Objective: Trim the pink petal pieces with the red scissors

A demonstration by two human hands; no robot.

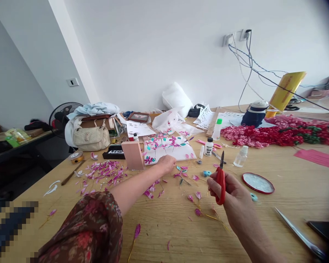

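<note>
My right hand (231,190) is closed around red-handled scissors (220,184), their dark blades pointing up. My left hand (167,164) reaches forward with its fingers curled, at the near edge of a white sheet (186,150) bearing magenta and teal flowers (172,141). Whatever those fingers hold, if anything, is hidden behind the hand. Just right of it lies a small flower sprig with teal leaves (181,171). Pink buds on yellow stems (199,212) rest below the scissors. A single magenta bud (137,231) lies near the front edge.
Loose pink petals (109,172) spread at left beside a wooden block (133,155). Behind the right hand stand a black-capped bottle (208,147), a green-capped bottle (217,130) and a clear bottle (240,157). A round red-rimmed lid (258,183) and long metal tweezers (298,232) lie at right.
</note>
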